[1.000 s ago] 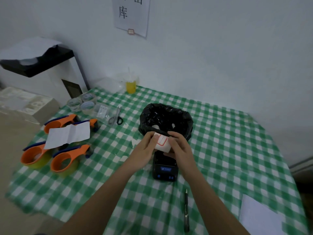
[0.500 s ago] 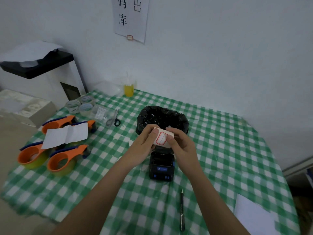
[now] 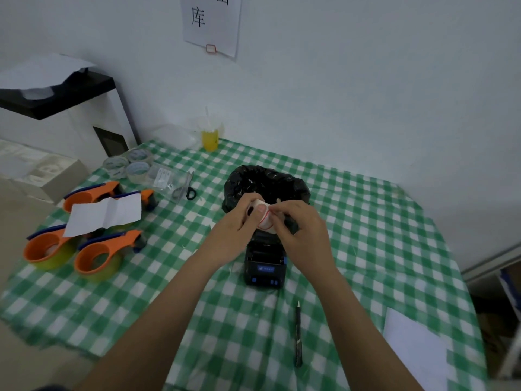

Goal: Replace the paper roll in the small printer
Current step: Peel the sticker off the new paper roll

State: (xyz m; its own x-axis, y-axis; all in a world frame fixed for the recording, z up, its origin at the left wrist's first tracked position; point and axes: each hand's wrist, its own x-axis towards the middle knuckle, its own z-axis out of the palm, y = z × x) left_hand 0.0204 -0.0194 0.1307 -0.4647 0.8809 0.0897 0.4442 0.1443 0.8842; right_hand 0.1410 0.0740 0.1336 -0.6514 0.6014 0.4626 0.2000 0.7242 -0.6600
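Hands, left (image 3: pixel 236 221) and right (image 3: pixel 300 225), pinch paper roll (image 3: pixel 265 218) above printer (image 3: pixel 265 262), axis unclear.

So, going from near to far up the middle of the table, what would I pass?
Black pen → small black printer → white label roll held in both hands → black bin bag → yellow cup.

A black bin bag (image 3: pixel 266 182) stands close behind the small printer (image 3: pixel 265 261); open checked tablecloth (image 3: pixel 366 235) lies to its right, a pen (image 3: pixel 298 334) in front.
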